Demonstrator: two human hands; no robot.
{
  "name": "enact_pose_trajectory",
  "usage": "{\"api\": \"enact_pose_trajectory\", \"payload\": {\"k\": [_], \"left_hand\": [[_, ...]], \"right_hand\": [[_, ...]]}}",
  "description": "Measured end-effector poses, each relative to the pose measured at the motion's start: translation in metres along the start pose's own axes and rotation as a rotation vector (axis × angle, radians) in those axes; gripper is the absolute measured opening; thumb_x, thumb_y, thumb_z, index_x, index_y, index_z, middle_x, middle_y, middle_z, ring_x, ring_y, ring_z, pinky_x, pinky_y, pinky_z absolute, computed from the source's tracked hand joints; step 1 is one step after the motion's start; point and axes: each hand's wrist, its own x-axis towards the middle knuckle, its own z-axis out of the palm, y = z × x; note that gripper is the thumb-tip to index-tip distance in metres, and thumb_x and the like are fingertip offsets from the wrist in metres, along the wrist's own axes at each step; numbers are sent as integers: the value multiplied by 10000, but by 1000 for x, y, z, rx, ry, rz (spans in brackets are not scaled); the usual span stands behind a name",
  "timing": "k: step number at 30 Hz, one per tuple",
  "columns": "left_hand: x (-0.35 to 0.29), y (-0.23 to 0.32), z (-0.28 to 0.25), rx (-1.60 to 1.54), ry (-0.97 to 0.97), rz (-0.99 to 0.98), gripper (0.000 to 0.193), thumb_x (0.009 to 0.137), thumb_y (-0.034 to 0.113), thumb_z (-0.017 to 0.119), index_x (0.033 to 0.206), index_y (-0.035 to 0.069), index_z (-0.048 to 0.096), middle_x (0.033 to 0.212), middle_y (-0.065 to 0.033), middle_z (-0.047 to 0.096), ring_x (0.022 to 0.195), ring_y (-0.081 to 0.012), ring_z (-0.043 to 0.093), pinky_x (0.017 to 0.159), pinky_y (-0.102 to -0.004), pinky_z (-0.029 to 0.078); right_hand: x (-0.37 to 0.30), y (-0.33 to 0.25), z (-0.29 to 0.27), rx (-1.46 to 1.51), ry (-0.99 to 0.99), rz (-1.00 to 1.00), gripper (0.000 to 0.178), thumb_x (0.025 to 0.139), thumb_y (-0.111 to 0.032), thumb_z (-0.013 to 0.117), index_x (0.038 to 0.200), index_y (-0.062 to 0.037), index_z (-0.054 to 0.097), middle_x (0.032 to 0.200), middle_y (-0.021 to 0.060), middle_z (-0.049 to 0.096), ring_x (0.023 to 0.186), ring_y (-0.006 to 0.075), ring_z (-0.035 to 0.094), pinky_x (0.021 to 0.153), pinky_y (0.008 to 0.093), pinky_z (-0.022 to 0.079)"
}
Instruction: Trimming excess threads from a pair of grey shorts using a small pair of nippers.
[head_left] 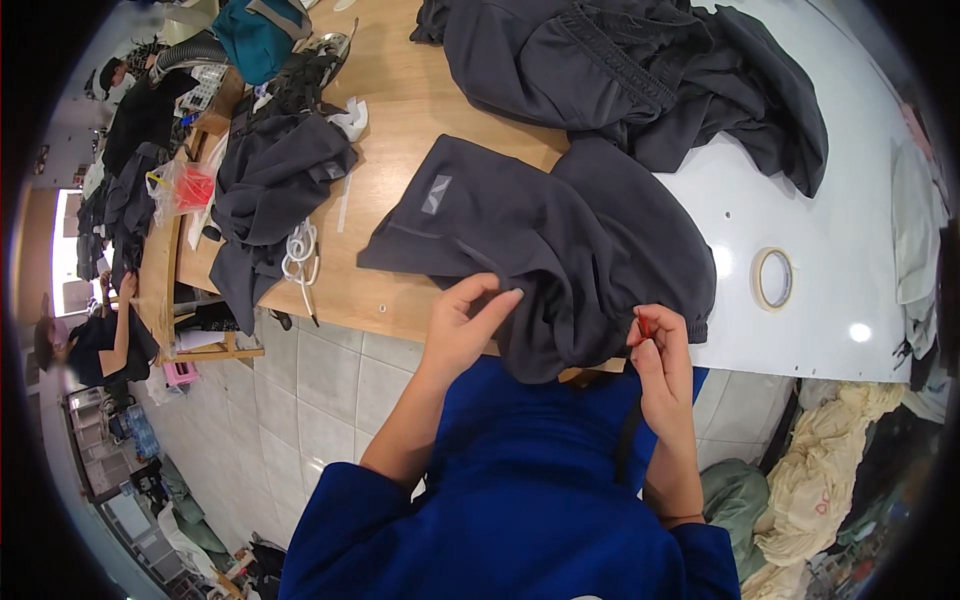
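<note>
A dark grey garment [500, 215] with a small shiny patch lies in folds before me, its near part hanging over the table's front edge. At its left near edge is my left hand [466, 325], fingers bent and thumb drawn toward the index finger, closed on a bit of the cloth. My right hand [664, 372] is closed around a small red tool [643, 325] beside the garment's right near side. Fingers hide most of that tool, so its exact kind does not show.
More dark grey garments [640, 75] are heaped at the far side; others [275, 180] lie at the left with a white cord [299, 255]. A tape roll [773, 278] rests on the white tabletop [830, 330]. Cream cloth [825, 480] is piled below right. Another person [95, 340] works at far left.
</note>
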Motion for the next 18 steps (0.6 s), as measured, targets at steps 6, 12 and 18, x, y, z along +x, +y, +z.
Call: {"api": "enact_pose_trajectory", "payload": {"k": [6,12,18], "left_hand": [[-11,22,4,-113,-182,-34,134,897,73,570,948,-33,634,847,20,595,770,-28,502,666,-169,403],[-19,20,9,-293,-324,-134,193,909,96,554,1019,-42,632,906,-8,609,819,-60,526,716,-196,423],[-24,21,16,-397,-289,-176,212,902,84,562,1067,-38,614,950,-45,634,849,-69,561,748,-196,448]], "right_hand": [[7,-28,10,-261,-65,-282,277,786,8,615,1063,2,609,911,86,575,740,133,557,645,209,435],[5,-26,27,-298,-23,-353,345,707,3,686,1048,-6,632,912,117,612,741,196,604,657,248,477],[-3,-19,29,-356,16,-415,333,697,-11,693,1025,-5,639,877,120,613,734,216,598,653,264,473]]}}
